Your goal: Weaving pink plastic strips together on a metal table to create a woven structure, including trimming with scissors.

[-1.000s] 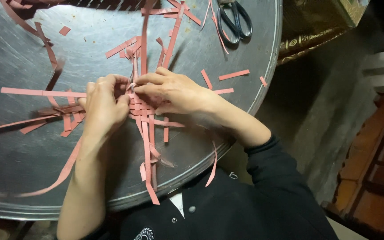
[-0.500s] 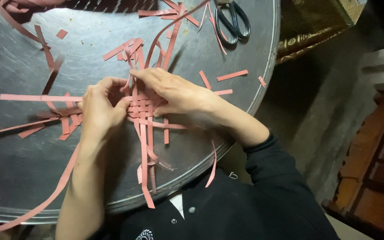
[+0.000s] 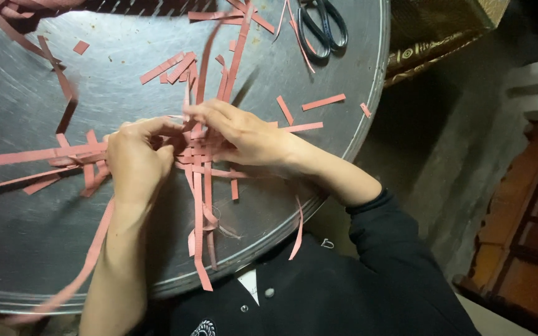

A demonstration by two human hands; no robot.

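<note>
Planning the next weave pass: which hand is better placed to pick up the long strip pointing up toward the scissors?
Right, probably. The right hand has fingertips at the base of that long strip, while the left hand pinches the woven patch from the other side.

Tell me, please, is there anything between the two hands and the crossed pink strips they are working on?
Nothing visible is in the way. The left hand and the right hand both have their fingers directly on the woven pink strips on the round metal tray. Loose strip scraps and the scissors lie apart.
</note>
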